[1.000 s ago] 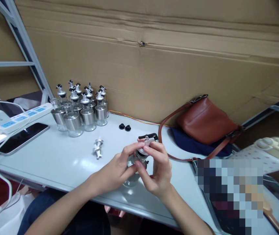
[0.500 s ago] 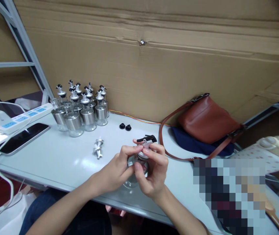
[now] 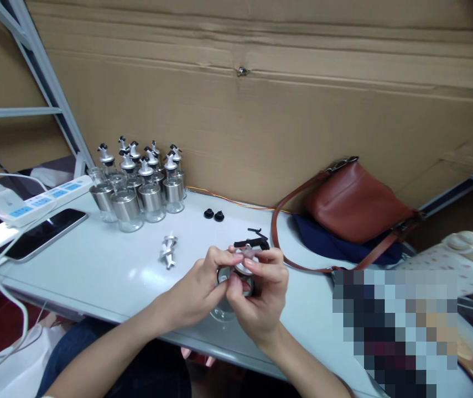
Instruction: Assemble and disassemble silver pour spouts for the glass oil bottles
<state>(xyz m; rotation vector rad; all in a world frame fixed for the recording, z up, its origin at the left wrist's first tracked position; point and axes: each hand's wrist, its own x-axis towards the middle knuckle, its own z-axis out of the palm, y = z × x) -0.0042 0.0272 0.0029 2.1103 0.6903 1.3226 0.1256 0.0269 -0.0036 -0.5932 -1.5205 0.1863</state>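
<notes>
A silver pourer spout (image 3: 244,267) is pinched between the fingertips of both hands at the near edge of the table. My left hand (image 3: 205,282) grips it from the left, fingers closed. My right hand (image 3: 263,293) closes on it from the right, thumb underneath. Right below the fingers is a clear glass bottle (image 3: 222,313), largely covered by the hands; whether the spout touches it I cannot tell. Black cap pieces (image 3: 253,242) show just beyond the fingertips. Two silver spout parts (image 3: 169,251) lie left of my hands, and two black stoppers (image 3: 213,214) farther back.
Several glass bottles with steel sleeves (image 3: 126,205) stand at the back left, most topped with spouts. A phone (image 3: 43,235) and power strip (image 3: 45,199) lie left. A brown bag (image 3: 356,204) rests at the back right against the cardboard wall (image 3: 240,132).
My hands stay closed around the spout, with its top tipped slightly toward me. More of the black pieces behind the fingers shows now. The whole view has shifted slightly.
</notes>
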